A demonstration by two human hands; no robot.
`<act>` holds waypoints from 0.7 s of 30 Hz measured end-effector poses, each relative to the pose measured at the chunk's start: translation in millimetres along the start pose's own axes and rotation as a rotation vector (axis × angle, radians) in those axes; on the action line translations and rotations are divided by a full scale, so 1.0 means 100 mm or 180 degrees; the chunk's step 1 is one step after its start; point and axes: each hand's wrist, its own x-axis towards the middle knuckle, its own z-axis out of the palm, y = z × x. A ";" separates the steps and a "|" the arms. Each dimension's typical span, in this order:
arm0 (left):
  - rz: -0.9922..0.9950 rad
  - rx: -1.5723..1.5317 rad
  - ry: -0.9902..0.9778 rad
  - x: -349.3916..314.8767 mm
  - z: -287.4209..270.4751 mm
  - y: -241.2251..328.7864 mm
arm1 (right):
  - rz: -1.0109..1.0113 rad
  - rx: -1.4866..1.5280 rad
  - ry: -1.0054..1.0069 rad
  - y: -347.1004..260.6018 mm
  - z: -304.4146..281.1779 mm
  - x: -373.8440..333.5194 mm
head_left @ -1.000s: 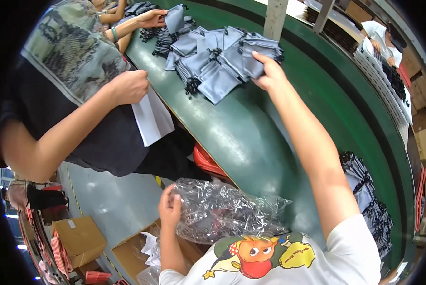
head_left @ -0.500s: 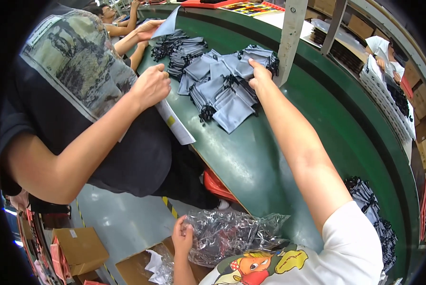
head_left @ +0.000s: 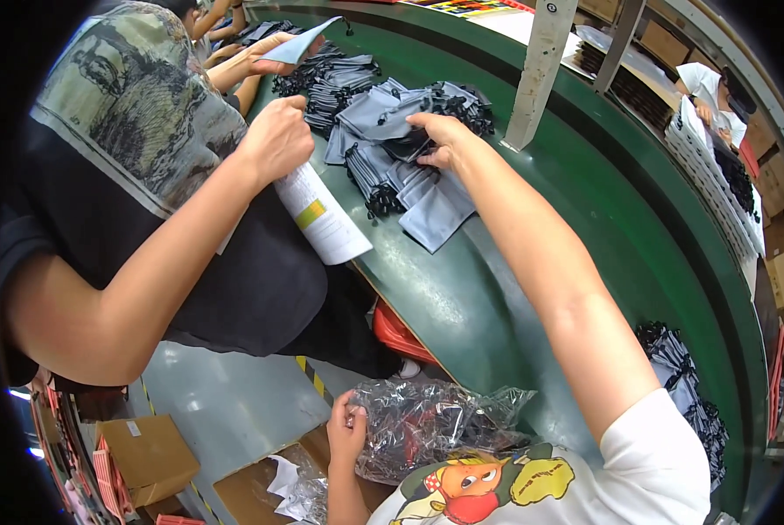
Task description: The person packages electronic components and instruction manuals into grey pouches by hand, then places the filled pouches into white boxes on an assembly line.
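Reaching over the green tabletop (head_left: 427, 280) with right arm (head_left: 560, 280) extended, thumb and fingers of right hand (head_left: 446, 142) parted against grey pouches (head_left: 390, 168) heaped there, unclear whether gripping; holding a clear plastic bag (head_left: 436, 429) near the torso in curled left hand (head_left: 346, 430).

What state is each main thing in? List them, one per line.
Grey drawstring pouches: heaped, overlapping.
Clear plastic packaging: crumpled.
Printed sheet: curved, just below a co-worker's hand.
Cardboard box beside the left forearm: open.
Left hand: fingers curled at the packaging's edge.
Right hand: at the pouches, thumb and index finger apart.
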 end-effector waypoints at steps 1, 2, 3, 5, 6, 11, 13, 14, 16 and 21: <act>0.0022 0.0010 0.0027 0.00 0.02 0.01 | -0.0003 -0.0158 -0.0070 -0.04 -0.05 -0.07; 0.0046 0.0016 0.0056 0.02 0.04 0.01 | -0.0009 -0.0319 -0.0145 -0.04 -0.10 -0.16; 0.0070 0.0020 0.0090 0.04 0.06 0.02 | -0.0014 -0.0481 -0.0222 -0.08 -0.17 -0.23; 0.0063 -0.0004 0.0141 0.07 0.10 0.03 | -0.0005 -0.0824 -0.0399 -0.16 -0.38 -0.41; 0.0083 -0.0145 0.0104 0.10 0.10 0.01 | 0.0008 -0.1003 -0.0503 -0.22 -0.48 -0.48; -0.0333 -0.0708 -0.0393 0.01 -0.07 0.18 | -0.0746 -0.2221 -0.0613 0.02 -0.68 -1.06; -0.0401 -0.0148 -0.0863 0.04 -0.08 0.15 | -0.1704 -0.3310 -0.0806 0.56 -0.91 -0.97; -0.0458 0.0459 -0.1393 0.03 -0.10 0.09 | -0.2745 -0.4253 -0.0966 0.78 -0.96 -0.94; -0.0189 0.0504 -0.1819 -0.02 -0.05 0.04 | -0.3306 -0.5401 -0.1262 0.97 -0.98 -0.83; -0.1034 -0.1882 -0.0841 -0.49 -0.39 -0.28 | -0.3887 -0.4317 -0.0920 0.91 -1.08 -0.95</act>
